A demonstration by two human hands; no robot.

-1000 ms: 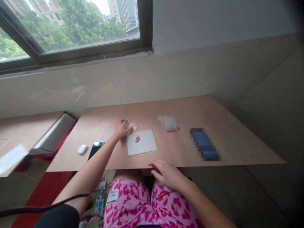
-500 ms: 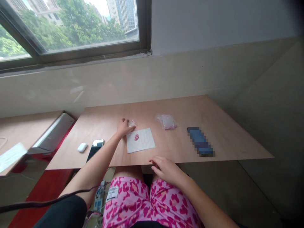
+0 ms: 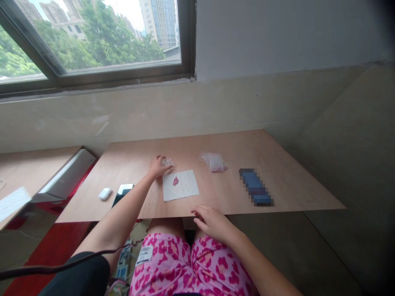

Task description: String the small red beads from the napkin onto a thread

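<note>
My left hand (image 3: 159, 167) reaches across the wooden table (image 3: 234, 189) and its fingers are closed on a small clear plastic bag (image 3: 169, 163). Just right of that hand lies a white paper sheet (image 3: 180, 186) with a little cluster of pink beads (image 3: 175, 181) on it. My right hand (image 3: 212, 222) rests at the table's near edge, above my lap, fingers loosely spread and holding nothing. A second clear bag with pink contents (image 3: 214, 162) lies further right.
A blurred dark blue object (image 3: 256, 187) lies right of the bags. A phone (image 3: 122, 192) and a white earbud case (image 3: 105, 193) sit at the table's left front. A white box (image 3: 66, 174) lies on the lower surface at the left. A window is above.
The camera has tilted slightly, shifting the scene down and left. Both hands stay where they were, the left on the small bag.
</note>
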